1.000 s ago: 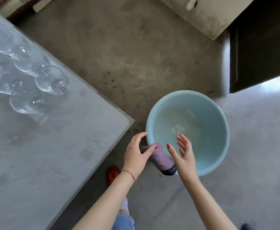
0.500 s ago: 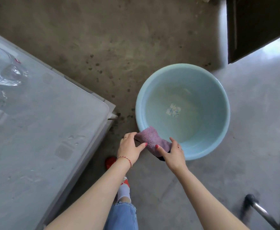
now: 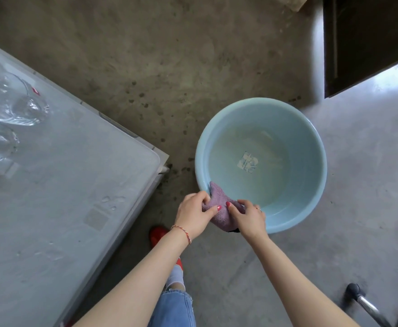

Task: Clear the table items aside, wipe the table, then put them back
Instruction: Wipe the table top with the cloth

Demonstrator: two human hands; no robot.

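Fingers (image 3: pixel 206 199) of the left hand (image 3: pixel 193 214) and right hand (image 3: pixel 247 217) are curled tight around a purple cloth (image 3: pixel 219 210) held over the near rim of the basin (image 3: pixel 311 142). Wringing here could drip water onto the floor (image 3: pixel 216 260) or knock the basin; glasses (image 3: pixel 11 109) sit well apart on the worktop (image 3: pixel 63 208).

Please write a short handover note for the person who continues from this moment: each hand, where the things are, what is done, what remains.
Left hand and right hand: both grip the purple cloth at the near rim of the blue basin on the floor.
Glasses: grouped at the far left of the table.
Done: near part of the table looks cleared; a few droplets on it.
Left: probably wringing the cloth, wiping, putting the glasses back.
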